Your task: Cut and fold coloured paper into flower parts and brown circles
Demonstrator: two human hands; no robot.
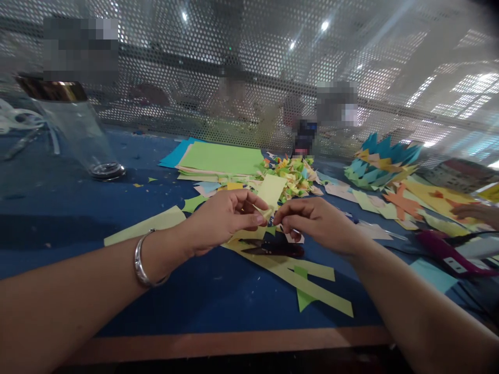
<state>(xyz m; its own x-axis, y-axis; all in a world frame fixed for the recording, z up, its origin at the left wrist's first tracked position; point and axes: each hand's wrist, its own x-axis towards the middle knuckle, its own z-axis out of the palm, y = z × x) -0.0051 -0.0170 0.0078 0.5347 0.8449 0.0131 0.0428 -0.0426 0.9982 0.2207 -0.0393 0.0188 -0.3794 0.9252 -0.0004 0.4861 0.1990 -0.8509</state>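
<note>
My left hand (230, 218), with a silver bangle on the wrist, pinches a small folded piece of pale yellow paper (267, 213) between thumb and fingertips. Close to its right side, my right hand (312, 221) has its fingers curled and drawn together; whether anything is in them is hidden. Behind the fingertips rises a pale yellow paper strip (273, 188). Dark-handled snips (273, 248) lie below both hands on yellow paper strips (312, 283). A green paper scrap (304, 298) lies among these strips.
Beyond my hands are a stack of coloured sheets (224, 157) and a heap of small folded paper pieces (294, 176). A glass bottle (80, 135) stands left, a folded-paper ring (380, 163) right. A purple tool (448, 254) and another person's hand (477, 213) are at far right. Perforated metal backs the table.
</note>
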